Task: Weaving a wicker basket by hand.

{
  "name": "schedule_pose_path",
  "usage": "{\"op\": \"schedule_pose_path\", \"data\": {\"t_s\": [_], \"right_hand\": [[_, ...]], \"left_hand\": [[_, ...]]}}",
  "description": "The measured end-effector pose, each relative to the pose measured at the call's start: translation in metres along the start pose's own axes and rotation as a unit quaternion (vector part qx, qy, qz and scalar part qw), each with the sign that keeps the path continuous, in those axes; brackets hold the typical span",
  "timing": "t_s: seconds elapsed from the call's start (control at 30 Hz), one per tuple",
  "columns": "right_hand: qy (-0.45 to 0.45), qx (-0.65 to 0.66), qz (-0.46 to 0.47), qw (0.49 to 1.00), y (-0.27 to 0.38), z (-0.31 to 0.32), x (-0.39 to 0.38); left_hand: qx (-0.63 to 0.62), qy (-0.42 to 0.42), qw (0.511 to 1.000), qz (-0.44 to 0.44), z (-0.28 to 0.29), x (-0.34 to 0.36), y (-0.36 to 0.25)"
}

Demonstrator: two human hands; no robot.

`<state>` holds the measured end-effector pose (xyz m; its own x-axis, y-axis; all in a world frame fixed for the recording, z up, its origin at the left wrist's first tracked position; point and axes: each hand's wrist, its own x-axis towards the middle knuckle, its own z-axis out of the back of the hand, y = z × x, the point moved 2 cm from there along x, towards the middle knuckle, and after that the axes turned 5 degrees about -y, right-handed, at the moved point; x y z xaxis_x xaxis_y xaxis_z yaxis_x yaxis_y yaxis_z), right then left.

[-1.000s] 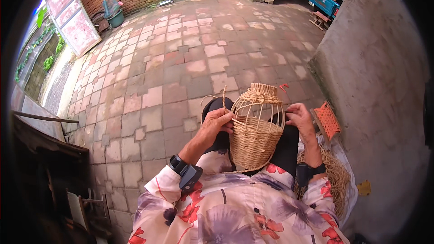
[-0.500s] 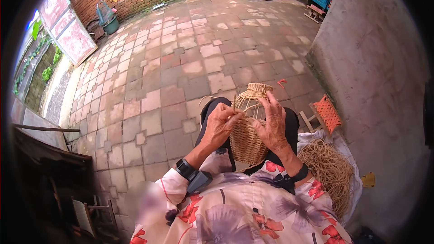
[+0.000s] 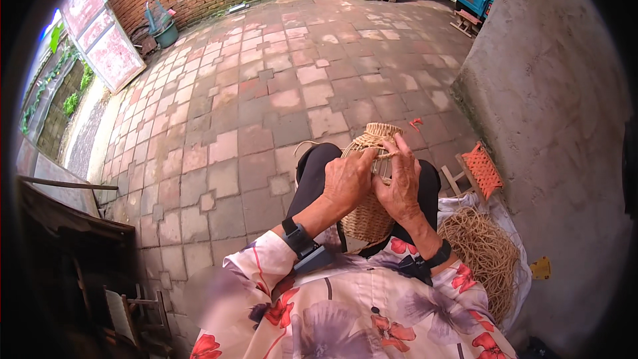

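A tan basket (image 3: 367, 219) woven of straw cord stands upright between my knees. Its lower body is close-woven, open ribs show higher up, and a narrow woven rim (image 3: 383, 129) tops it. My left hand (image 3: 348, 181) is closed in a pinch across the open ribs, with a strand of straw cord at its fingertips. Against the basket's right side, my right hand (image 3: 399, 185) grips it, thumb on the ribs and fingers reaching up near the rim. The two hands almost touch, and they hide much of the basket's middle.
A heap of straw cord (image 3: 480, 252) lies on a white sack at my right. Beyond it are a small stool with an orange woven seat (image 3: 482, 169) and a grey wall (image 3: 545, 93). A wooden chair (image 3: 126, 316) is at lower left. Paving (image 3: 246, 133) spreads ahead.
My left hand has moved right across the front of the basket, from its left edge to beside my right fingers. My right hand and the basket have barely moved.
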<state>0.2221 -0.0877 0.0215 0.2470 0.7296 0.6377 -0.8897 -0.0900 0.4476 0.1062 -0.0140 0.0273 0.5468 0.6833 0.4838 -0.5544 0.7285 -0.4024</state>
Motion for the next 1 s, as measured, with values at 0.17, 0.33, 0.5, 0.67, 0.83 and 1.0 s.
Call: {"op": "schedule_pose_path", "data": {"t_s": [0.17, 0.33, 0.5, 0.67, 0.83, 1.0], "right_hand": [[0.001, 0.016, 0.001, 1.0, -0.001, 0.002, 0.0], [0.009, 0.024, -0.008, 1.0, 0.002, 0.002, 0.001], [0.017, 0.044, -0.034, 0.998, -0.002, 0.003, 0.004], [0.013, -0.004, -0.068, 0.998, -0.004, -0.004, 0.01], [0.018, 0.0, -0.061, 0.998, -0.003, -0.004, 0.013], [0.025, 0.006, -0.058, 0.998, 0.002, 0.001, 0.011]], "left_hand": [[-0.256, -0.011, 0.957, 0.138, 0.005, -0.006, 0.012], [-0.452, -0.02, 0.855, 0.255, 0.002, -0.03, 0.029], [-0.458, 0.004, 0.817, 0.35, 0.008, -0.049, 0.043], [-0.468, 0.056, 0.802, 0.367, 0.011, -0.06, 0.055], [-0.482, 0.088, 0.821, 0.293, 0.017, -0.051, 0.05], [-0.489, 0.084, 0.825, 0.271, 0.007, -0.037, 0.057]]}}
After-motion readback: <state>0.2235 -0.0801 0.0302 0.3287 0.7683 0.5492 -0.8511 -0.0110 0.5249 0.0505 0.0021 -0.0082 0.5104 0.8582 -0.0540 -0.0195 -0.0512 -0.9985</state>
